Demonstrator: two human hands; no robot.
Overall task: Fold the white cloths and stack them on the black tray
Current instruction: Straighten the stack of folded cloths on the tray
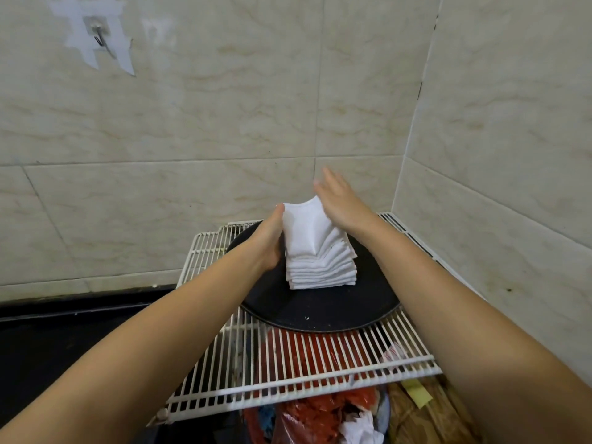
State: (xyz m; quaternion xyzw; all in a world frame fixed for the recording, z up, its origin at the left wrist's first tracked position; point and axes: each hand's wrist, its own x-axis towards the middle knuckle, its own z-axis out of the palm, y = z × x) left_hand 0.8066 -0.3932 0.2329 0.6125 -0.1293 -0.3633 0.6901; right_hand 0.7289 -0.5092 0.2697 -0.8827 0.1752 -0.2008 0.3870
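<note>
A single wide-angle view comes from the person's head, looking forward and steeply down into a corner of beige tiled walls. Both bare forearms enter from the bottom corners and run up towards the middle, so the left hand and right hand sit close to the frame's centre, near the lens. The round black tray on the white wire rack lies just below centre, seen from above and slightly behind. Straight tile joints bow near the edges. No second view is given, so nothing is shared.
</note>
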